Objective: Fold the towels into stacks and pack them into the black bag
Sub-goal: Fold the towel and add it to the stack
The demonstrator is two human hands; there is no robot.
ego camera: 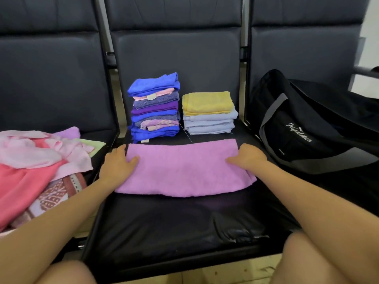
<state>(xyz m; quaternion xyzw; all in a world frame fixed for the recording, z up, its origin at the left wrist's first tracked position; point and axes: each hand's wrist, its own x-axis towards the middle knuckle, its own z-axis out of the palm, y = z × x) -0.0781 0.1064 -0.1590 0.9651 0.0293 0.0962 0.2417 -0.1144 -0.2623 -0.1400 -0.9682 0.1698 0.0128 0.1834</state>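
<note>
A lilac towel [184,171] lies folded into a long strip across the middle black seat [164,226]. My left hand [118,162] grips its left end, thumb on top and fingers curled over the edge. My right hand [249,157] grips its right end the same way. Behind the towel stand two folded stacks: a tall one of blue and purple towels [154,107] and a lower one of pale blue towels topped with yellow [209,112]. The black bag [311,124] with grey straps lies on the right seat.
A loose heap of pink, coral and patterned towels [39,165] covers the left seat. Dark seat backs [176,52] rise behind the stacks. My knees show at the bottom corners, above a pale floor.
</note>
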